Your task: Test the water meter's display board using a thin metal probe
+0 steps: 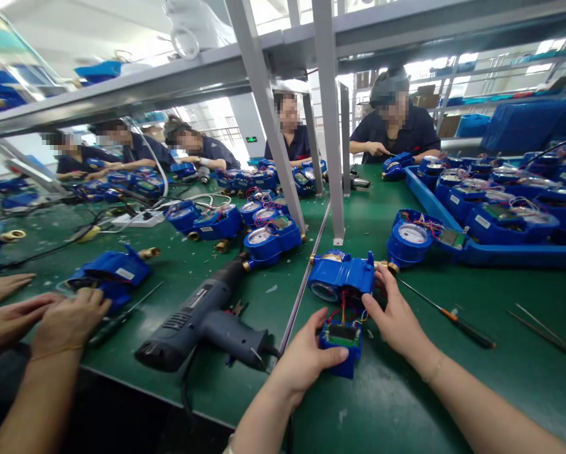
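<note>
A blue water meter body [340, 277] lies on the green table [406, 391] in front of me, tipped over with its brass ends showing. Red and yellow wires run from it to a small blue module with a green circuit board [341, 343]. My left hand [306, 359] grips that module from the left, thumb across its front. My right hand [396, 315] holds the right end of the meter body, fingers against its blue shell.
A grey heat gun [207, 321] lies left of my hands. A screwdriver [453, 316] and tweezers [548, 334] lie to the right. A blue tray [500, 252] of meters stands at back right. A co-worker's hands [51, 321] work at left; several people sit opposite.
</note>
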A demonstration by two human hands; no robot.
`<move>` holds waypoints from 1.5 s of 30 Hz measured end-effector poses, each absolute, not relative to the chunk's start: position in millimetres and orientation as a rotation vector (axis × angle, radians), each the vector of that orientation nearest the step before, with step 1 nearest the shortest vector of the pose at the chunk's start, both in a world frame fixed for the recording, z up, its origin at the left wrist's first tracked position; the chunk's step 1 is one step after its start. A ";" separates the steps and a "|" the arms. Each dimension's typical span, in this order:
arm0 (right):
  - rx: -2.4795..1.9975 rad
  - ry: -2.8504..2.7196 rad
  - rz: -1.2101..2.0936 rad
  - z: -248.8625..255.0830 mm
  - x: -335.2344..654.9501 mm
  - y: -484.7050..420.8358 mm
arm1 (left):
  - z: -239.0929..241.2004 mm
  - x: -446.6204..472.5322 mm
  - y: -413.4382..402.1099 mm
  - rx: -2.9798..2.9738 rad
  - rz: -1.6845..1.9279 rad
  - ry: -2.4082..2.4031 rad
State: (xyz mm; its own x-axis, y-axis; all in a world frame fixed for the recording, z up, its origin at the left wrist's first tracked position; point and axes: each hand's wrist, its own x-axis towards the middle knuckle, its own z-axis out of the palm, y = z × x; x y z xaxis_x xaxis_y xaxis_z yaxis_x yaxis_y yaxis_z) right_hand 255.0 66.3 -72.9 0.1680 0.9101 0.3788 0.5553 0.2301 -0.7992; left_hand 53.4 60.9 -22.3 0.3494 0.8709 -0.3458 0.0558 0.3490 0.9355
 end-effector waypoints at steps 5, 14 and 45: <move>-1.571 -1.672 0.278 -70.7 281.4 48.6 | -20.8 61.6 49.3 0.995 0.743 1.167; -2.140 -1.765 -0.094 -106.7 369.5 -4.6 | -16.6 70.8 41.0 0.927 0.820 1.171; -1.588 -2.077 0.527 28.5 304.6 -64.7 | -10.2 91.9 13.4 0.984 0.698 1.132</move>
State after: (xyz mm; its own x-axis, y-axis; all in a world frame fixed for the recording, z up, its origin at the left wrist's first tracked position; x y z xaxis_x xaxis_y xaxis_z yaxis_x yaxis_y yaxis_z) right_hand 304.6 -64.7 28.5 -0.2198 0.9664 0.1334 0.7859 0.2564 -0.5626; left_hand 91.9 13.4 -10.2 0.2997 0.8617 -0.4095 0.0205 0.4233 0.9058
